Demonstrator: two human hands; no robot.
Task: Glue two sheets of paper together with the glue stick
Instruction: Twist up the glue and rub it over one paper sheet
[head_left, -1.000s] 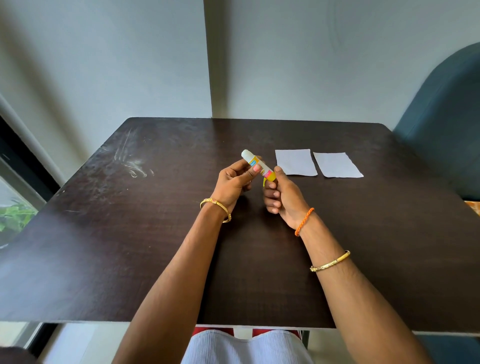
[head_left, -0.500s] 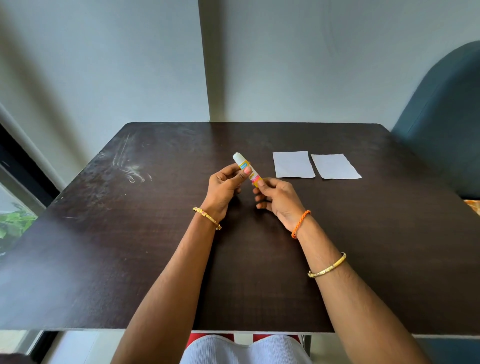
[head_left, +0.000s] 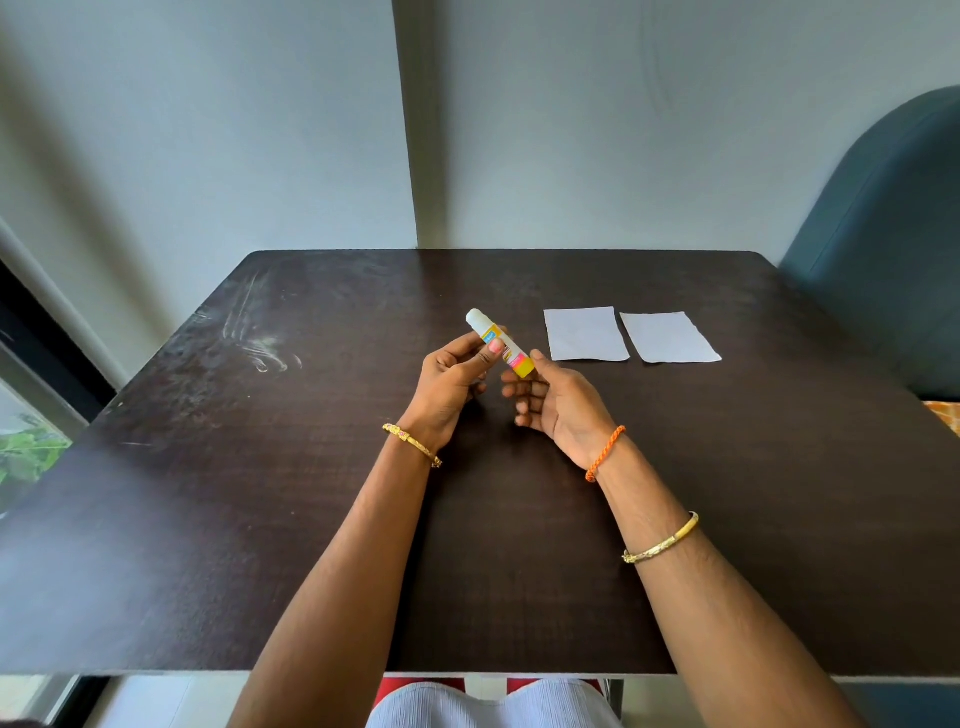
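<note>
Fingers (head_left: 488, 353) of both hands pinching glue stick (head_left: 500, 343)

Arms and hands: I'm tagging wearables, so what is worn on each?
Both forearms are bare, with no sleeves. The left hand has a gold bangle with a small pink detail at the wrist. The right hand has a twisted orange cord at the wrist and a plain gold bangle further up the forearm.
</note>
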